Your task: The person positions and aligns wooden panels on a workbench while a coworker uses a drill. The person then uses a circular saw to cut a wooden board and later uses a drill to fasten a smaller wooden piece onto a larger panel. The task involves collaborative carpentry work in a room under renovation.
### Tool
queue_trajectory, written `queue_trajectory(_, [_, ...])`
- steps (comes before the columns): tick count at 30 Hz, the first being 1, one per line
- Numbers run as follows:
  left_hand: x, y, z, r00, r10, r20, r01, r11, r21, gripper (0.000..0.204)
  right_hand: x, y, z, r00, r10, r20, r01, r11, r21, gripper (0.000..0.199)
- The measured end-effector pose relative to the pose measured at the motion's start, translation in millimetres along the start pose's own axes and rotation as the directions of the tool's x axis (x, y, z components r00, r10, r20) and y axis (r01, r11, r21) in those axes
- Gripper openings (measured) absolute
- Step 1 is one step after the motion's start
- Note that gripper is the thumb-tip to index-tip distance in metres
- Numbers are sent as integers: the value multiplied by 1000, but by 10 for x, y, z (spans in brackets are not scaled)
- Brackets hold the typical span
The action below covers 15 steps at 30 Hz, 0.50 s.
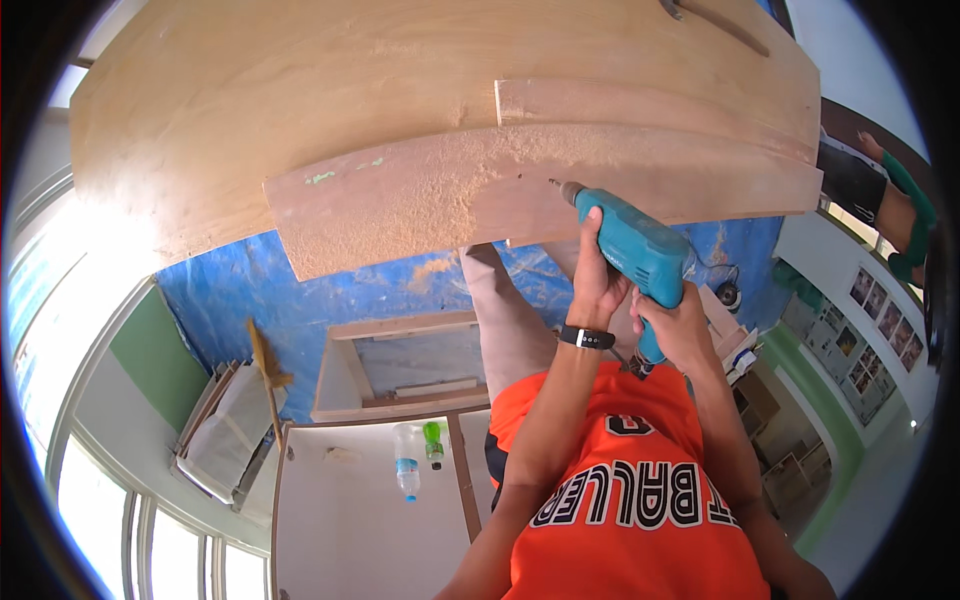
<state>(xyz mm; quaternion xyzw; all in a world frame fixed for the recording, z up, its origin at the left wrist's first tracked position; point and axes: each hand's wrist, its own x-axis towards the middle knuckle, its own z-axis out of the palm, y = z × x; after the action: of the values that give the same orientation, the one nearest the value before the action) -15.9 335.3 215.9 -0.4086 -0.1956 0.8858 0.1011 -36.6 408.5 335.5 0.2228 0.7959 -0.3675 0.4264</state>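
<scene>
Both my hands hold a teal power drill (635,235) over a long wooden board (380,205). My left hand (597,275), with a black band at the wrist, supports the drill's body from below near its front. My right hand (675,325) is wrapped around the handle; the trigger is hidden. The bit points left, its tip close above the board's surface; whether it touches I cannot tell. A small dark hole (519,176) shows just beyond the tip. Sawdust covers much of the board, thickest on its left half.
Under the board lies a large plywood sheet (270,80), with another wood strip (600,100) behind. A wooden-handled tool (735,28) rests at the far right. Blue sheeting (230,290) covers the floor. Bottles (407,470) lie on a white panel at lower left. Another person (905,210) stands at right.
</scene>
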Motion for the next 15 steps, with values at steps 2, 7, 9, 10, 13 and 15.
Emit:
queue_trajectory(2, [18, -6, -92, 995, -38, 90, 33, 998, 55, 70, -55, -58, -2, 1000, 7, -19, -6, 999, 38, 10])
queue_trajectory(7, [-60, -43, -8, 998, -43, 36, 40, 996, 75, 73, -95, -21, -10, 1000, -31, 5, 31, 999, 24, 13])
queue_trajectory(9, [-52, -41, -12, 998, -54, 31, 52, 995, 80, 74, -83, -2, -18, 999, -45, 16, 45, 999, 13, 14])
queue_trajectory(10, [-48, -36, -48, 995, -67, 76, 61, 996, 71, 72, -96, -13, -4, 999, -47, 13, 46, 999, 18, 14])
queue_trajectory(13, [-37, -30, -120, 986, -86, 146, 79, 995, 56, 70, -126, -52, 19, 999, -51, 7, 51, 998, 24, 13])
queue_trajectory(15, [-43, -42, -111, 992, -74, 100, 68, 996, 56, 71, -127, -45, 21, 999, -51, 11, 51, 999, 18, 13])
